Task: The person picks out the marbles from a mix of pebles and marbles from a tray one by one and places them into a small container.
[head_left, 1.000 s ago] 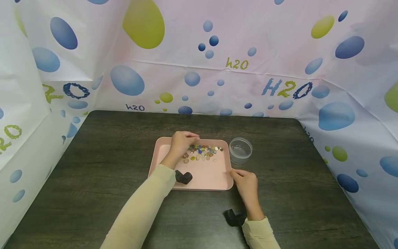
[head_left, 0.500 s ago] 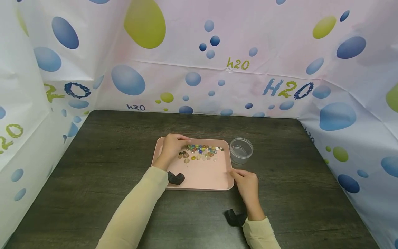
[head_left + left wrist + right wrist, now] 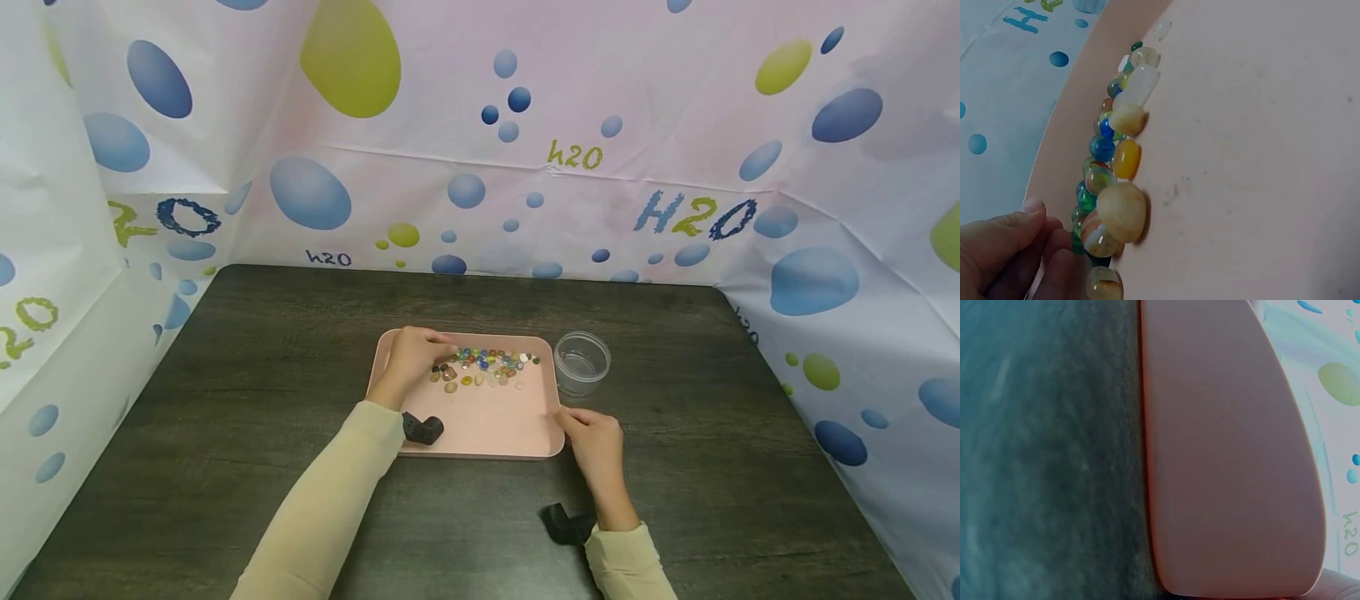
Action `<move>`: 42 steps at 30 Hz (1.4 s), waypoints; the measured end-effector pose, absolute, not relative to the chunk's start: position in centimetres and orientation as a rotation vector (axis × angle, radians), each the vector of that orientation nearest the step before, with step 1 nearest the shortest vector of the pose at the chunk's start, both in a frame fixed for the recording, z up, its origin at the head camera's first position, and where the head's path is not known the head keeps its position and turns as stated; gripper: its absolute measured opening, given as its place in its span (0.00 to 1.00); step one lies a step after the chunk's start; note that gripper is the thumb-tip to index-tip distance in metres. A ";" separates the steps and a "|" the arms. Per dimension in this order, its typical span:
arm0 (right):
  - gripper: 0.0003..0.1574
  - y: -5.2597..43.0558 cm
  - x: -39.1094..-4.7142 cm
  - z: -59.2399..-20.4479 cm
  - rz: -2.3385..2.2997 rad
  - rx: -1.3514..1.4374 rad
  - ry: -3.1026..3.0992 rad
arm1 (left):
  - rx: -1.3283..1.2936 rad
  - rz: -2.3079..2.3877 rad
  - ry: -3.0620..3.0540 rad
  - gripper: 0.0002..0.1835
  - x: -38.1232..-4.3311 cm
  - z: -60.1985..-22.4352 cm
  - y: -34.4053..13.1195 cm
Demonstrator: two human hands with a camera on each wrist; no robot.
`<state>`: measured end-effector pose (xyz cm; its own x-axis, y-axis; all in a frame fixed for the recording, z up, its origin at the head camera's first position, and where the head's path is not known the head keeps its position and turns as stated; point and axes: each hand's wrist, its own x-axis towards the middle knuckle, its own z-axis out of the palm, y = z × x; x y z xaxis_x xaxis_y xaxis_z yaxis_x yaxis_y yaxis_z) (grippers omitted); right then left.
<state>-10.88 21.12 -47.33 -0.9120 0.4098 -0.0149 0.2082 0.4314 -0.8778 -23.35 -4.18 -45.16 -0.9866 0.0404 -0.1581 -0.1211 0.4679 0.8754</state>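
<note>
A pink tray [image 3: 495,425] lies on the dark table, with several glass marbles [image 3: 482,360] and smooth stones [image 3: 450,387] gathered along its far side. My left hand [image 3: 411,357] reaches over the tray's far left part. Its fingertips are beside the leftmost marbles; in the left wrist view the left hand [image 3: 1010,256] has curled fingers and its thumb near the tray's wall. Whether anything is pinched there is hidden. At the tray's right side, near the front corner, my right hand [image 3: 596,446] grips the rim between thumb and fingers; the right wrist view shows mostly the tray [image 3: 1235,456].
A clear round plastic tub [image 3: 581,364] stands just right of the tray, beyond the right hand. Patterned sheeting [image 3: 480,150] rises behind the table [image 3: 225,433] and along both sides. Black wrist mounts [image 3: 423,429] hang at both wrists.
My left hand has moved left along the row of marbles, uncovering several stones and marbles, then hardly moves. The right hand stays on the tray's rim.
</note>
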 end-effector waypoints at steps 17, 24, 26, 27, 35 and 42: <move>0.12 21.2 -10.9 -47.3 1.484 -0.558 -2.474 | -0.044 1.445 2.580 0.07 -23.2 -45.7 -3.7; 0.13 21.2 -10.9 -47.3 1.540 -0.558 -2.447 | -0.003 1.472 2.548 0.05 -23.2 -46.0 -3.6; 0.13 21.2 -10.8 -47.3 1.543 -0.559 -2.446 | -0.004 1.465 2.552 0.05 -23.2 -46.1 -3.5; 0.13 21.2 -10.8 -47.3 1.538 -0.559 -2.448 | -0.008 1.469 2.551 0.05 -23.2 -46.1 -3.5; 0.13 21.2 -10.8 -47.4 1.499 -0.547 -2.467 | -0.015 1.469 2.558 0.05 -23.3 -46.1 -3.8; 0.13 21.0 -10.8 -47.5 1.507 -0.545 -2.463 | -0.031 1.495 2.567 0.07 -23.1 -45.3 -4.2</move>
<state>-10.77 21.03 -47.46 -0.9112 0.4116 -0.0191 0.2044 0.4114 -0.8882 -23.07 -4.16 -45.33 -0.9852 0.0676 -0.1574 -0.1035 0.4973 0.8614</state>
